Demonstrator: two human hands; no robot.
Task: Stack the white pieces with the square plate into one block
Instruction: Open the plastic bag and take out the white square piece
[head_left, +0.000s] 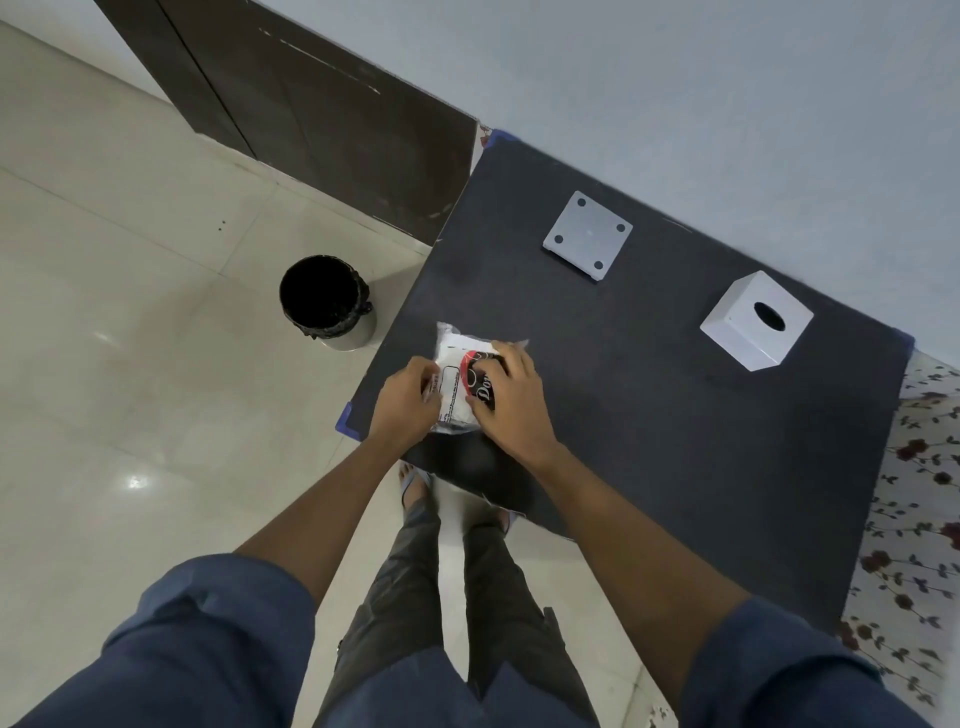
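A clear plastic packet of white sheets (457, 364), with a red and black label, lies near the left front corner of the dark table (675, 441). My left hand (405, 402) pinches the packet's left edge. My right hand (511, 397) presses down on its right side, fingers over the label. A white square plate (588, 236) with four dark corner holes lies flat at the back of the table. A white cube-shaped box (756, 319) with an oval hole on top stands to the right of the plate.
A black-lined waste bin (326, 302) stands on the tiled floor left of the table. A dark wooden door (311, 104) is behind it. A floral cloth (914, 519) borders the table's right side. My legs and feet are below the table's front edge.
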